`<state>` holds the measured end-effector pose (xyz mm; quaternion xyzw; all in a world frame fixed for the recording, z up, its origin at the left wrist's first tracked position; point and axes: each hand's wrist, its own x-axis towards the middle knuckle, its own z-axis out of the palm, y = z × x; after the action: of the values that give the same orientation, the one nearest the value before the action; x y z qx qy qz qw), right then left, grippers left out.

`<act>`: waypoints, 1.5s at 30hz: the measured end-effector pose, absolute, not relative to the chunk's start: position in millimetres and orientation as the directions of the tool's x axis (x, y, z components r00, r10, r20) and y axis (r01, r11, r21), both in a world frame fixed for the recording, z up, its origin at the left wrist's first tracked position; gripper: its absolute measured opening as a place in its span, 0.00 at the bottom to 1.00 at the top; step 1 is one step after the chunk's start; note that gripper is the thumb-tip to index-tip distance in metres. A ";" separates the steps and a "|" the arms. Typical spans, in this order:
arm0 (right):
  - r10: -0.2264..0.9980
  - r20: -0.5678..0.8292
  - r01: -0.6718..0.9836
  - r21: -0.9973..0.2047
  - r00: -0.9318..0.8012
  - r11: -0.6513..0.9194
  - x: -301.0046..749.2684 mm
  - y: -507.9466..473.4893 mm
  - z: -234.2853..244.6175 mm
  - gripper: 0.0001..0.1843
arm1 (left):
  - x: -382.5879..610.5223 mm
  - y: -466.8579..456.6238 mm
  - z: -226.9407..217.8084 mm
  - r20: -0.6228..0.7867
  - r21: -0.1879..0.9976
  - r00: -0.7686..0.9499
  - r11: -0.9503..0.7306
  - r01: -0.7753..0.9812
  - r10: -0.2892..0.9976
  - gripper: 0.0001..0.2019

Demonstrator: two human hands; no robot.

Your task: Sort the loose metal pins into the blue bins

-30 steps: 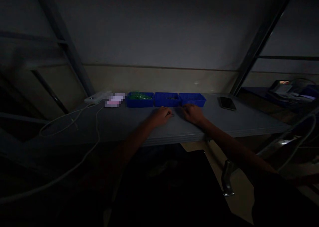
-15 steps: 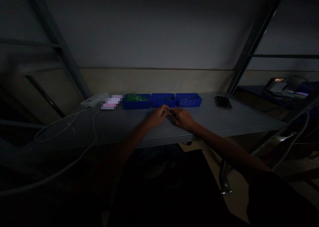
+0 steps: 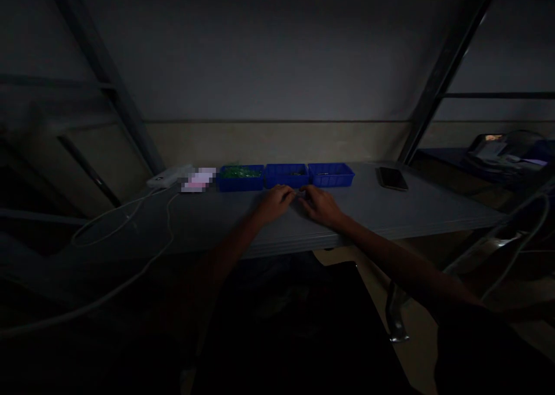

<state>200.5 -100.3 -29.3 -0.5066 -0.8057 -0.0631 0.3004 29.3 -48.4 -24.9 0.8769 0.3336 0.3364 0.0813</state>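
Observation:
My left hand (image 3: 276, 203) and my right hand (image 3: 319, 205) face each other over the grey table (image 3: 368, 210), just in front of the middle blue bin (image 3: 286, 180). The left fingers are pinched together around something too small and dark to name. My right hand is curled, thumb and forefinger close together; whatever it holds, if anything, cannot be made out. Small dark pieces lie in the middle bin. In the right blue bin (image 3: 331, 180) are a few small shiny pieces. The left blue bin (image 3: 241, 183) carries green plastic wrapping (image 3: 240, 172).
A phone (image 3: 392, 178) lies at the right on the table. At the left are a white power strip (image 3: 163, 178) with cables and a blurred-out pinkish card (image 3: 199, 178). Metal posts (image 3: 427, 106) frame the table; a wall stands behind the bins.
The hands have drawn slightly apart at the fingertips, and the shiny small item seen between them earlier is now hardly visible. The whole view has shifted a little.

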 end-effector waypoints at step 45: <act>0.781 0.582 0.852 -0.271 -0.226 0.449 194.0 -96.9 -37.7 0.13 | 18.8 -33.9 -15.2 0.474 0.584 0.644 -0.762 0.281 0.601 0.10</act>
<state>194.0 -96.9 -37.7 -0.5225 -0.7812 -0.0525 0.3375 18.8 -33.9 -15.2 0.8754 0.2518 0.3384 0.2360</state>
